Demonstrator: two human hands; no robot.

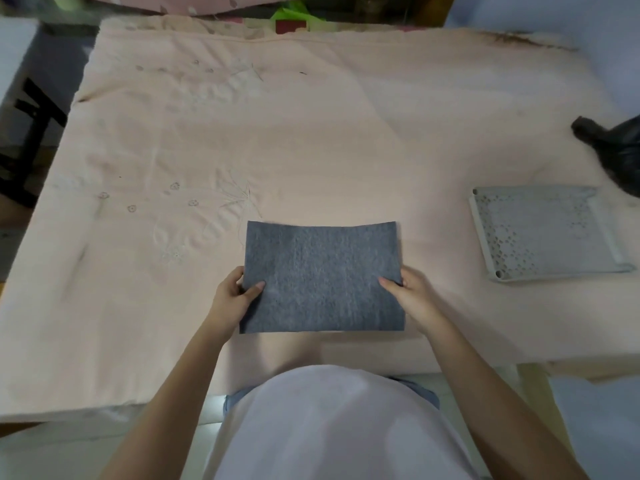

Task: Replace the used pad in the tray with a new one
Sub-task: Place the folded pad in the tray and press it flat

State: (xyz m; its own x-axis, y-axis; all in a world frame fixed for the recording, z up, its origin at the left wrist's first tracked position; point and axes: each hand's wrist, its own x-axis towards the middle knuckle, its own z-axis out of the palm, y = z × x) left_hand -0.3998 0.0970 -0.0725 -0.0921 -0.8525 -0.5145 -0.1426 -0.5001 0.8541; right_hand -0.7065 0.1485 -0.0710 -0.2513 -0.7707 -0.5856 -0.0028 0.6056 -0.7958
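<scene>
Both hands, left hand [232, 295] and right hand [410, 295], are pinching the floppy grey felt pad [323, 277]. It could bend and miss the holey white plastic tray [547, 230], middle right.

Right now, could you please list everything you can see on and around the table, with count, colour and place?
pad: one, dark grey felt-like sheet, held above the near middle of the table
tray: one, pale grey with a perforated floor, on the table at the right, apart from the pad
bag: one, black plastic, at the right edge beyond the tray
cloth: one, pale pink with faint embroidery, covering the table
frame: one, black, beside the table at the far left
left hand: one, grip on the pad's left edge, thumb on top
right hand: one, grip on the pad's right edge, thumb on top
</scene>
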